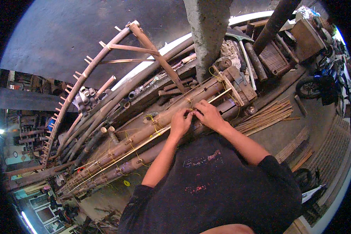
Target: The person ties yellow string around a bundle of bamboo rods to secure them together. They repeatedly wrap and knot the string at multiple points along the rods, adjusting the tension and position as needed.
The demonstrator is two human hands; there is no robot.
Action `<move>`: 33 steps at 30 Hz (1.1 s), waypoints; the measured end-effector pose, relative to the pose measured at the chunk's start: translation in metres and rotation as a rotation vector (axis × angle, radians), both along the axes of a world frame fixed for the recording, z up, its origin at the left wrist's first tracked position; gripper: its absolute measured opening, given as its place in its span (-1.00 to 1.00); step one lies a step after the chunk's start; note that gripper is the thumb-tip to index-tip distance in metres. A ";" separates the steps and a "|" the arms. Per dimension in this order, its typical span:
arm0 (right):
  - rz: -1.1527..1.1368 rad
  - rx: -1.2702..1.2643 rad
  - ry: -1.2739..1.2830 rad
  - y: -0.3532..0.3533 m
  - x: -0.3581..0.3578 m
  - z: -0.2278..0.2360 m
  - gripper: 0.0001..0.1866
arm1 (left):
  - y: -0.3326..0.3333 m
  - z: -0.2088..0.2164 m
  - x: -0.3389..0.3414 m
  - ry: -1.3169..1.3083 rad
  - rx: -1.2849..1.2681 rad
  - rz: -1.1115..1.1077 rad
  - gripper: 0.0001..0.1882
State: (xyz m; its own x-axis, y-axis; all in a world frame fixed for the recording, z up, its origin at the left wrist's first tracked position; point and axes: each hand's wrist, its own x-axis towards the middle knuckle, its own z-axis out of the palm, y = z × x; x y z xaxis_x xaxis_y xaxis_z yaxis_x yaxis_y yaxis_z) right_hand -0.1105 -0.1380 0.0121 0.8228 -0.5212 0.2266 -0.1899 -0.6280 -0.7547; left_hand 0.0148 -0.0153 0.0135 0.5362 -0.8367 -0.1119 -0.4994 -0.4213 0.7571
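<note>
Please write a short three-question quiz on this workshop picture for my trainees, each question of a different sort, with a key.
1. Multiple choice: What colour is the thin cord looped around the long poles?
A. Blue
B. Yellow
C. Red

2. True or false: The left hand and the right hand are spread wide, at opposite ends of the poles.

3. Fill in the blank: The motorbike wheel is toward the ____ edge of the picture.

Key:
1. B
2. False; the hands are close together over the poles.
3. right
</note>
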 end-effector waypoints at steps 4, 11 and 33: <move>0.101 -0.155 -0.009 0.000 -0.002 -0.017 -0.81 | 0.001 -0.024 0.007 0.106 -0.084 0.016 -0.75; 0.121 -0.274 -0.062 -0.006 0.000 -0.023 -0.83 | -0.007 0.051 -0.006 0.546 -0.160 -0.014 -0.72; -0.142 0.183 -0.112 0.063 -0.066 -0.044 -0.81 | 0.016 -0.022 -0.016 -0.456 0.235 -0.117 -0.81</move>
State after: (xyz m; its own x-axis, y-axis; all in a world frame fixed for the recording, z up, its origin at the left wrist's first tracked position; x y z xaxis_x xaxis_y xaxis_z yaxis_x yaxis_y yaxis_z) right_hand -0.1766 -0.0752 -0.0320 0.7138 -0.6701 0.2033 -0.1752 -0.4520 -0.8746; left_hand -0.0015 0.0011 -0.0082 0.4784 -0.8744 -0.0808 -0.8100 -0.4749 0.3440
